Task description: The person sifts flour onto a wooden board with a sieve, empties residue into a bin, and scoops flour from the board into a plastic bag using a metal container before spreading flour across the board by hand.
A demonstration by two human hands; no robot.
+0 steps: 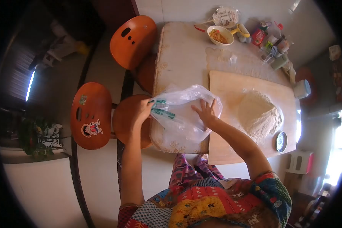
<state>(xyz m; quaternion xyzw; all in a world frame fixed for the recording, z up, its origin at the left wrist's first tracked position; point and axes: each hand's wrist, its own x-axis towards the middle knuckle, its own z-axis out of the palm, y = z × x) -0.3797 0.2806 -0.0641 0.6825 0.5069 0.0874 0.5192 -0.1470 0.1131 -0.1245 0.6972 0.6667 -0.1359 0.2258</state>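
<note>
A thin, see-through plastic bag (182, 123) with green print spreads over the near left part of the table. My left hand (142, 110) is closed on the bag's printed end at the table's left edge. Against the bag's right side lies my right hand (206, 113), its fingers spread apart and the plastic rising around them. Just right of that hand, a large wooden board (226, 87) carries a heap of pale flour (259, 114). A small round dish (281, 141) rests at the board's right edge.
At the far side of the table (178, 45) stand a bowl of food (219, 36), a patterned fan-shaped item (225, 16) and several bottles (271, 40). A lidded container (301, 89) stands beyond the board's right corner. Orange chairs (91, 116) line the left side.
</note>
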